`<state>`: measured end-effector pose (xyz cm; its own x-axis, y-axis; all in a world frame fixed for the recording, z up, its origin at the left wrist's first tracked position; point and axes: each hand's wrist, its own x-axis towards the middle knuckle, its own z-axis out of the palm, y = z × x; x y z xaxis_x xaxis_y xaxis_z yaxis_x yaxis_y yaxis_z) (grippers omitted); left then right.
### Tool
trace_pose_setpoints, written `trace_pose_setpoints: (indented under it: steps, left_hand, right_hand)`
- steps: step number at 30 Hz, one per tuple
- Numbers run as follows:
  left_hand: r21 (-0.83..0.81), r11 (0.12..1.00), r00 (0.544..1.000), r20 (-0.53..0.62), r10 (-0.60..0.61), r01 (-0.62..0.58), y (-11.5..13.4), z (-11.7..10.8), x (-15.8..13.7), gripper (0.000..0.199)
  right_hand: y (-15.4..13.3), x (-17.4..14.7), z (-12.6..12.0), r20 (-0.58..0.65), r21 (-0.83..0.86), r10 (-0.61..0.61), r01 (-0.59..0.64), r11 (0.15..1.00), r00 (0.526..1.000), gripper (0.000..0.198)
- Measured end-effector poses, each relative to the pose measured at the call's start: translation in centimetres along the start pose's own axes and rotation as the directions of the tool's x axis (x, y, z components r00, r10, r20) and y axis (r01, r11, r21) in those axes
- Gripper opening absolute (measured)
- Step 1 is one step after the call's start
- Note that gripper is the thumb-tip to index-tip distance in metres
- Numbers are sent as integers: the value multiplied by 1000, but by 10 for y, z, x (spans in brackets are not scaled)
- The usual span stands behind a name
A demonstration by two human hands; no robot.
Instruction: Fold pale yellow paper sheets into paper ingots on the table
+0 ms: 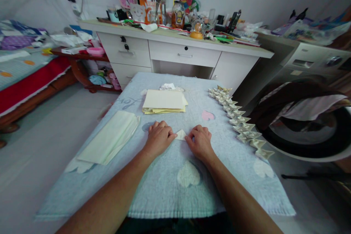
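A small folded paper triangle [180, 135] lies on the blue cloth, point away from me. My left hand [160, 135] pinches its left corner between thumb and curled fingers. At the opposite corner, my right hand [199, 140] grips the paper the same way. Beyond my hands sits a stack of cream paper [164, 99] with yellowish sheets underneath. Long pale paper sheets [111, 137] lie to the left. Along the right side runs a row of folded paper pieces [238, 119] with pointed ends, the farthest one patterned darker.
The cloth-covered table [164, 197] has heart patterns. Crumpled white paper [168, 86] rests behind the stack. A cluttered white desk [186, 53] stands at the back. On the right is an open washing machine [309, 128] with clothes at its door; a bed [27, 76] is at left.
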<state>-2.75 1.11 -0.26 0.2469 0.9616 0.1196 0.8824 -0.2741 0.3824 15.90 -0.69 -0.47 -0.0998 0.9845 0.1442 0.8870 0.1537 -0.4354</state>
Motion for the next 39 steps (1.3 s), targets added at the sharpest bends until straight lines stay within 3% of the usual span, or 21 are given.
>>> trace_pose_setpoints:
  steps: [15,19,22,25,27,39]
  left_hand:
    - [84,992,995,-3,-98,98,-1,-6,-1,22]
    - [68,992,992,-73,-103,108,-6,-9,1,16]
    - [-18,999,990,-139,38,-41,-3,-9,3,15]
    - [-126,947,952,-113,284,-297,3,-4,3,21]
    - [-176,914,930,-94,355,-366,7,2,2,22]
    - [-212,926,947,4,321,-313,10,13,4,24]
  right_hand:
    - [-4,2,-2,32,-33,60,-59,998,998,19]
    - [-3,1,-2,25,-27,55,-54,998,998,18]
    - [-3,2,-2,30,-37,57,-56,998,998,18]
    - [-3,2,-2,36,-43,58,-56,997,998,19]
    - [-3,2,-1,32,-46,57,-55,997,998,20]
    - [-1,1,-3,30,-39,45,-44,998,999,18]
